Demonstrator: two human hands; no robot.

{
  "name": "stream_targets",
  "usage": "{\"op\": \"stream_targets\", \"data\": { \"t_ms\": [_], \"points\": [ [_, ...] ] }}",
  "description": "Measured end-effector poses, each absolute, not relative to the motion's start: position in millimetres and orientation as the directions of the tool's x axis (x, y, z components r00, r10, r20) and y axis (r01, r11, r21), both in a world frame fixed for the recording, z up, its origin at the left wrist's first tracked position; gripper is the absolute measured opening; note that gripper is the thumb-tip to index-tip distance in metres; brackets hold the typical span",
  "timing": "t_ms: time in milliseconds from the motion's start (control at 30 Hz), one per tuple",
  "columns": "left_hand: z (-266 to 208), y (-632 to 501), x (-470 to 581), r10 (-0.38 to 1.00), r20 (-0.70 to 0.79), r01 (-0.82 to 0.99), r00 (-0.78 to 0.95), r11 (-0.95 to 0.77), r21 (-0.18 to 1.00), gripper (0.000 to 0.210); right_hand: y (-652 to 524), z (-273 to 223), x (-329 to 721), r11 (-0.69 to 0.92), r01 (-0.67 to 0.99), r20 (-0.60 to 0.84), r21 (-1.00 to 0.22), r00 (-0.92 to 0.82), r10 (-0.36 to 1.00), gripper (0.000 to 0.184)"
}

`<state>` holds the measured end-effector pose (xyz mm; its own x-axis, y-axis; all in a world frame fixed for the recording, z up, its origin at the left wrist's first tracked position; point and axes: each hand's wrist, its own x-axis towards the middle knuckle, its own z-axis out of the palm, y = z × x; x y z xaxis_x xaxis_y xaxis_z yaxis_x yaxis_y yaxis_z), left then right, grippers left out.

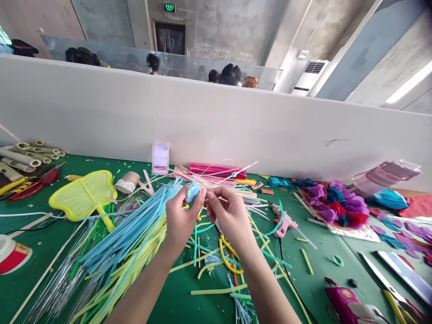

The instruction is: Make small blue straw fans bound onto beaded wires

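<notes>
Left fingers [199, 201] pinch the blue piece [192, 193]; right fingers [217, 205] curl beside it, grip unclear.

We see the left hand [182, 213] pinching a light-blue piece [193, 192] above a green table [317, 288]; the right hand [231, 213] is just beside it, fingertips bunched, and we cannot make out what they grip. To the left we find blue stems [128, 229] lying beside yellow stems [148, 256], and a yellow-framed panel [83, 194]; to the right, a pink glue gun [284, 225] and scissors [384, 277]. Beyond, we note a white partition [216, 121].
</notes>
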<state>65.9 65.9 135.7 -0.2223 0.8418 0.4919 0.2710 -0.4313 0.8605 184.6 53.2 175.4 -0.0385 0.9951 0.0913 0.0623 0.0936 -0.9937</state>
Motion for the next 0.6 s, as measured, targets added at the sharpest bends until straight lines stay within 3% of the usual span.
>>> {"op": "stream_targets", "data": {
  "t_ms": [67,167,267,367,600],
  "points": [
    [137,66,62,0.795,0.574,0.374,-0.195,-0.481,0.793,0.017,55,176,187,0.106,0.134,0.099,-0.985,-0.056,0.994,0.025],
    [139,69,53,0.682,0.73,0.524,-0.04,-0.608,0.596,0.014,59,179,195,0.15,0.317,0.123,-0.937,-0.106,0.987,0.021],
    [138,72,46,0.613,0.778,0.52,0.138,-0.713,0.47,0.006,63,185,205,0.199,0.464,0.153,-0.863,-0.137,0.979,0.017],
    [136,75,43,0.557,0.806,0.514,0.2,-0.76,0.398,0.003,64,192,209,0.192,0.497,0.141,-0.846,-0.138,0.98,0.016],
    [130,76,40,0.455,0.842,0.551,0.29,-0.799,0.242,0.02,54,204,204,0.197,0.571,0.17,-0.797,-0.101,0.98,0.015]
  ]
}}
